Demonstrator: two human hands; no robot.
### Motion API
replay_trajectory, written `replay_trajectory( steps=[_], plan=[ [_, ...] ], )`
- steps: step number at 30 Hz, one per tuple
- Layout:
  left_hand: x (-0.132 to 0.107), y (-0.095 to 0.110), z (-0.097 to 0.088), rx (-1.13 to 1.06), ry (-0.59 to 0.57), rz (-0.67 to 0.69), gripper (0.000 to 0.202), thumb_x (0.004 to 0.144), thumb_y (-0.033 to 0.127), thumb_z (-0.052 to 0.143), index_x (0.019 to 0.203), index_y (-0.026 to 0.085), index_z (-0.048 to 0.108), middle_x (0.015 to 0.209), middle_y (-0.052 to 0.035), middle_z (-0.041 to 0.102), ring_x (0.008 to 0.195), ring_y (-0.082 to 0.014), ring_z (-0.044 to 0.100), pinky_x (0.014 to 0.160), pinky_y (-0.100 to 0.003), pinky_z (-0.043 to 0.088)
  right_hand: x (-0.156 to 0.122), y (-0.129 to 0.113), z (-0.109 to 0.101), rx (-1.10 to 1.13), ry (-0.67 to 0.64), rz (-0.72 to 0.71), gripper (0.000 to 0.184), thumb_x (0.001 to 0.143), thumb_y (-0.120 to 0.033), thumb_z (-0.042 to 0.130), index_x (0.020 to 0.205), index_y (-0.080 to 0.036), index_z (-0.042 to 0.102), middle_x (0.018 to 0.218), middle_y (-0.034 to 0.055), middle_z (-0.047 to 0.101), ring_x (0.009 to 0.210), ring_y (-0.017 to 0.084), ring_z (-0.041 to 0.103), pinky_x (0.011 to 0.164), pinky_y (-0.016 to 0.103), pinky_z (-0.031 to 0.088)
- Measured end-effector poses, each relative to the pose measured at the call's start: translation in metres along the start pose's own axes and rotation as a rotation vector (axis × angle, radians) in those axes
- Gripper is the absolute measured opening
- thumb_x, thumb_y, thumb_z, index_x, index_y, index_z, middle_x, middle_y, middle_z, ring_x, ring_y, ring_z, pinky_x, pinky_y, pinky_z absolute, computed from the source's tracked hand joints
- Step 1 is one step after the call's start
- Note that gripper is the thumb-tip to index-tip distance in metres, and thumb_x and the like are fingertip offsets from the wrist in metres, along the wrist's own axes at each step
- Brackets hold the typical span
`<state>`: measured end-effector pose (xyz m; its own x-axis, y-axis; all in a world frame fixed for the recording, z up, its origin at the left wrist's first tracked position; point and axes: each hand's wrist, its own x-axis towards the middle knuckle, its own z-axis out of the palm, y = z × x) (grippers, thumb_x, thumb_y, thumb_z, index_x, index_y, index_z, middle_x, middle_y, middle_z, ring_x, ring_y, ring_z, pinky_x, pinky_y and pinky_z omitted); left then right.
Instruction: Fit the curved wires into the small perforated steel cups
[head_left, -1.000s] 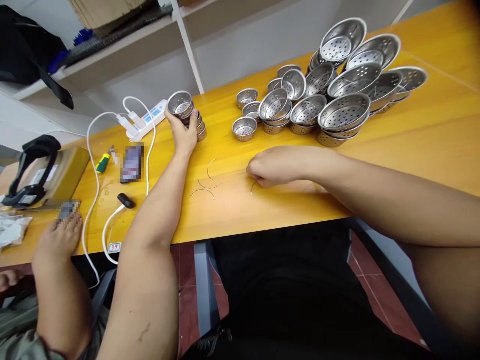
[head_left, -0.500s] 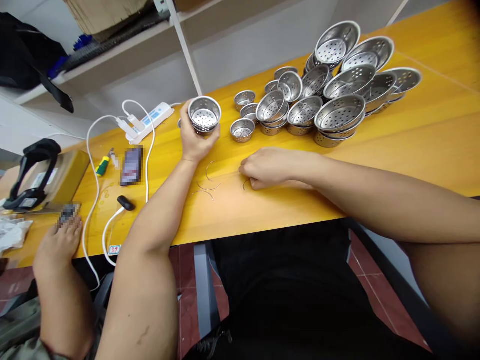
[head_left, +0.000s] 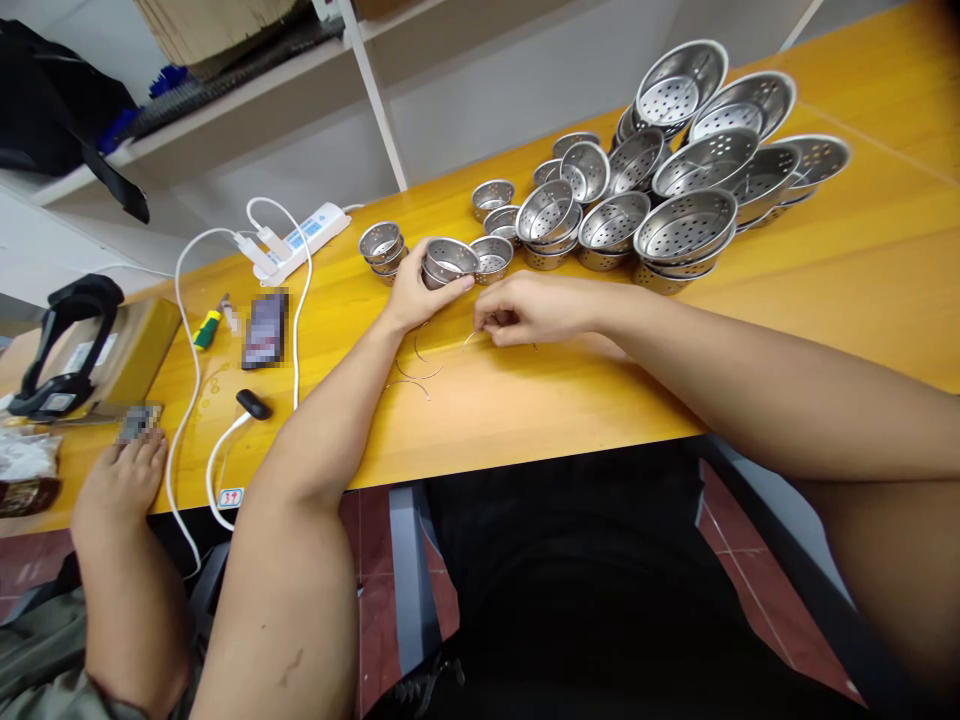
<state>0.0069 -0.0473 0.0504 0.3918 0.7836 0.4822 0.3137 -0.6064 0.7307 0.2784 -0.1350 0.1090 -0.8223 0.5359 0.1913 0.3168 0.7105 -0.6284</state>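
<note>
Our left hand (head_left: 411, 295) grips a small strainer cup (head_left: 448, 260); our right hand (head_left: 525, 308) pinches a thin wire clip (head_left: 469, 340), which might spring free, being so slight.

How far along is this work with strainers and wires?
Done: nothing I can tell apart as finished. In hand: the left hand holds a strainer, and the right hand pinches a wire. Left: loose wires, a small stack, the big pile.

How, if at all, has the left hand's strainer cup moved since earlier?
Yes: the strainer cup in the left hand moved right, away from the power strip.
</note>
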Motion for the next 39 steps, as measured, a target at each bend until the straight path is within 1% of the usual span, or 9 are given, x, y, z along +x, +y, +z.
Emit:
replay_trajectory(
  steps=[5, 10, 13, 19, 24, 30, 33, 36, 39],
  plan=[
    [-0.001, -0.009, -0.003, 0.037, -0.008, 0.046, 0.103, 0.069, 0.109, 0.09, 0.128, 0.027, 0.071, 0.123, -0.0094, 0.082, 0.117, -0.0331, 0.084, 0.118, -0.06, 0.069, -0.002, 0.008, -0.006, -0.008, 0.023, 0.04, 0.005, 0.094, -0.02, 0.075, 0.095, -0.024, 0.076, 0.077, -0.0033, 0.074, 0.067, 0.017, 0.062, 0.071, 0.033, 0.044],
    [0.002, -0.029, -0.012, 0.016, 0.072, 0.014, 0.108, 0.065, 0.104, 0.098, 0.134, 0.03, 0.061, 0.13, -0.0082, 0.08, 0.122, -0.0321, 0.084, 0.118, -0.057, 0.069, 0.003, 0.023, 0.0, -0.123, 0.178, 0.099, 0.003, 0.093, -0.023, 0.073, 0.093, -0.025, 0.071, 0.091, 0.0035, 0.079, 0.081, 0.022, 0.069, 0.081, 0.037, 0.051],
    [0.005, -0.036, -0.016, 0.027, 0.098, -0.022, 0.108, 0.063, 0.099, 0.103, 0.135, 0.029, 0.062, 0.13, -0.0085, 0.081, 0.121, -0.0322, 0.085, 0.119, -0.058, 0.069, 0.005, 0.026, 0.007, -0.126, 0.244, 0.141, 0.001, 0.097, -0.025, 0.071, 0.097, -0.026, 0.07, 0.1, 0.0081, 0.083, 0.089, 0.027, 0.073, 0.089, 0.04, 0.056],
    [0.005, -0.036, -0.015, 0.027, 0.075, -0.055, 0.103, 0.059, 0.097, 0.105, 0.126, 0.026, 0.071, 0.123, -0.0087, 0.083, 0.118, -0.0336, 0.085, 0.122, -0.064, 0.068, 0.007, 0.033, 0.015, -0.091, 0.334, 0.232, 0.002, 0.104, -0.025, 0.07, 0.102, -0.026, 0.069, 0.12, 0.0178, 0.089, 0.111, 0.037, 0.083, 0.106, 0.051, 0.062],
    [0.002, -0.027, -0.009, -0.043, -0.003, -0.038, 0.109, 0.062, 0.105, 0.098, 0.131, 0.025, 0.071, 0.127, -0.012, 0.083, 0.119, -0.0344, 0.085, 0.12, -0.064, 0.07, 0.007, 0.044, 0.013, -0.111, 0.395, 0.259, 0.002, 0.102, -0.026, 0.069, 0.103, -0.026, 0.07, 0.12, 0.0176, 0.087, 0.115, 0.039, 0.08, 0.11, 0.057, 0.062],
    [0.001, -0.019, -0.005, -0.07, -0.031, -0.064, 0.107, 0.061, 0.106, 0.098, 0.129, 0.027, 0.073, 0.125, -0.01, 0.084, 0.116, -0.0326, 0.085, 0.12, -0.063, 0.071, 0.007, 0.039, 0.009, -0.05, 0.581, 0.221, 0.01, 0.099, -0.035, 0.078, 0.097, -0.026, 0.073, 0.105, 0.0123, 0.08, 0.088, 0.029, 0.07, 0.092, 0.05, 0.064],
    [0.001, -0.02, -0.006, -0.079, -0.017, -0.081, 0.109, 0.06, 0.105, 0.1, 0.13, 0.027, 0.072, 0.125, -0.0098, 0.084, 0.116, -0.0322, 0.085, 0.121, -0.063, 0.07, 0.006, 0.033, 0.008, 0.02, 0.567, 0.2, 0.012, 0.099, -0.036, 0.078, 0.095, -0.027, 0.071, 0.092, 0.0074, 0.076, 0.081, 0.026, 0.066, 0.081, 0.044, 0.059],
    [0.001, -0.021, -0.008, -0.08, -0.006, -0.088, 0.111, 0.058, 0.106, 0.1, 0.13, 0.027, 0.07, 0.126, -0.0096, 0.082, 0.116, -0.0319, 0.084, 0.122, -0.064, 0.069, 0.007, 0.03, 0.008, 0.077, 0.535, 0.2, 0.008, 0.096, -0.028, 0.078, 0.095, -0.025, 0.071, 0.084, 0.0029, 0.073, 0.075, 0.022, 0.064, 0.075, 0.04, 0.053],
    [0.001, -0.017, -0.01, -0.076, -0.015, -0.095, 0.112, 0.061, 0.106, 0.098, 0.133, 0.025, 0.069, 0.128, -0.0106, 0.081, 0.12, -0.0326, 0.083, 0.125, -0.065, 0.066, 0.008, 0.032, 0.009, 0.108, 0.576, 0.225, 0.013, 0.089, -0.015, 0.078, 0.094, -0.025, 0.07, 0.081, 0.0003, 0.071, 0.074, 0.02, 0.063, 0.073, 0.037, 0.049]
  ],
)
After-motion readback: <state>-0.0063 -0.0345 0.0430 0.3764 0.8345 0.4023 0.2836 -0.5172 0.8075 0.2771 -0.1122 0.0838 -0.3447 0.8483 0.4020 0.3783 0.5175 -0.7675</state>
